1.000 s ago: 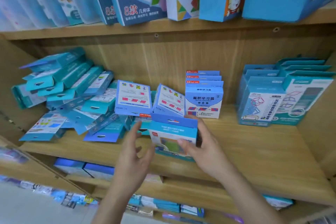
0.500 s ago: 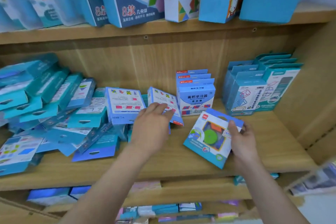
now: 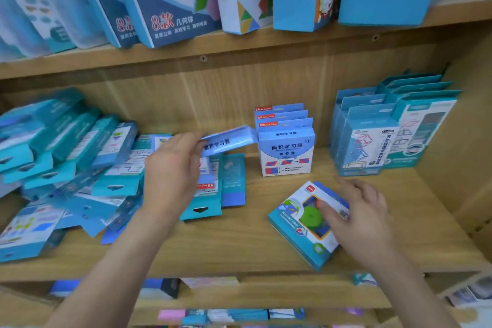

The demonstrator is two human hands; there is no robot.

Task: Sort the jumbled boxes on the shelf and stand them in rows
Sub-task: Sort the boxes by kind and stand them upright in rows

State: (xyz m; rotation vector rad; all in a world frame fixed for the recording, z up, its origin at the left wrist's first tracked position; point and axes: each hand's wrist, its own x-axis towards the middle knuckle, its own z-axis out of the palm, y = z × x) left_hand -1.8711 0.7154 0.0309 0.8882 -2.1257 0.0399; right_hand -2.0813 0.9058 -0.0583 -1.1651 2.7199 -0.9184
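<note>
Two hands at once: your left hand [image 3: 173, 168] pinches a pale blue box [image 3: 229, 141] above the jumbled pile [image 3: 66, 168] — just beside the standing row [image 3: 286, 149] — while your right hand [image 3: 364, 216] rests, fingers straight, on a flat box [image 3: 300, 226] on the shelf [image 3: 239, 245].

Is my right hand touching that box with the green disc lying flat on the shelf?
Touching. The head view shows the right hand lying over the green-disc box, with the thumb on its window and no gap visible.

Head view, close, downward onto shelf [image 3: 239, 245]
</note>
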